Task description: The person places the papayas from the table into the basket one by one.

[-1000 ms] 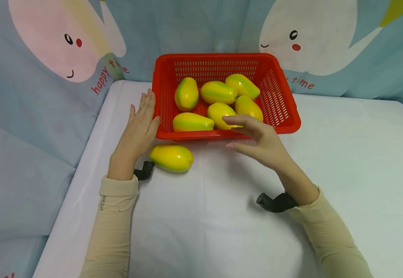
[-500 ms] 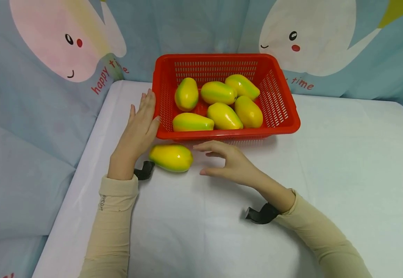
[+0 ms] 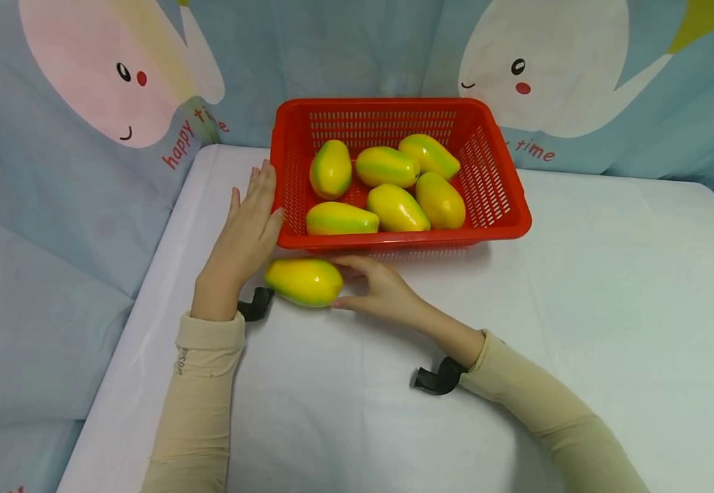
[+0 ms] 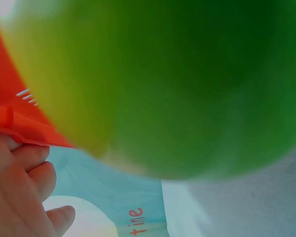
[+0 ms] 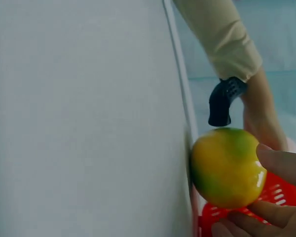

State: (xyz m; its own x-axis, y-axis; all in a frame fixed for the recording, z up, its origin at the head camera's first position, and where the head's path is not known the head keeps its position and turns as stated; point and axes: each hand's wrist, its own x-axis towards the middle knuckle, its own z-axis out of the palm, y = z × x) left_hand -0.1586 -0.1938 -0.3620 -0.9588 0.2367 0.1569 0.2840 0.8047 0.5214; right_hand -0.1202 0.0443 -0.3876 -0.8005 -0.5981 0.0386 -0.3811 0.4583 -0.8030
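Observation:
A yellow-green papaya (image 3: 304,281) lies on the white table just in front of the red basket (image 3: 393,241). My right hand (image 3: 384,291) is at its right end, thumb and fingers spread to either side. In the right wrist view the thumb (image 5: 281,164) overlaps the papaya's edge, while the other fingers are below and partly behind it. With fingers extended, my left hand (image 3: 242,233) rests along the basket's left side. The same papaya (image 4: 187,98) fills most of the left wrist view, and the left fingers show at the basket's rim.
Several more papayas (image 3: 387,166) lie inside the basket. A printed cloth (image 3: 357,48) hangs behind the table (image 3: 609,287) and down its left side. Black wrist devices (image 3: 439,376) stick out below both sleeves.
My right hand has come from over the basket's front rim, down and left to the loose papaya's right end. The left hand, the basket and the papayas stay put.

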